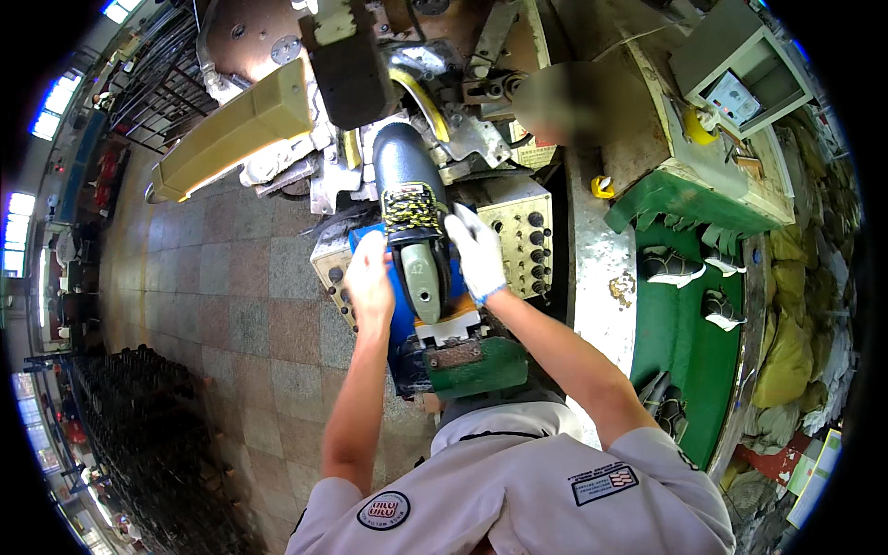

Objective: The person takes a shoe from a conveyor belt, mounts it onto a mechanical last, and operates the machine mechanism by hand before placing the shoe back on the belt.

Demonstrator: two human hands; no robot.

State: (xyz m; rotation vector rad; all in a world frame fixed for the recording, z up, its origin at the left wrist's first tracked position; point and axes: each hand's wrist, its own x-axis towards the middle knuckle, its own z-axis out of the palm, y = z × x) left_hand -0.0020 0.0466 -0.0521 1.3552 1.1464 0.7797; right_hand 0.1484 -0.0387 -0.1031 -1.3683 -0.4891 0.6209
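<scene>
A dark shoe upper [405,159] with black-and-yellow laces sits over a grey-green shoe last [420,276], its toe pointing away from me into the machine [347,88]. My bare left hand [372,282] is closed against the left side of the shoe near the heel; its fingertips are partly hidden. On the other side, my right hand [478,254], in a white glove, grips the shoe's right flank by the opening. Under the heel end is a green machine part [479,368] with a pale block. Metal jaws with yellow strips flank the toe.
A control box [523,242] with black knobs stands right of the shoe. A yellowish machine arm [236,125] juts out to the left. Shoes [673,266] lie on a green surface [661,324] at the right. Dark racks [139,435] stand on the tiled floor at left.
</scene>
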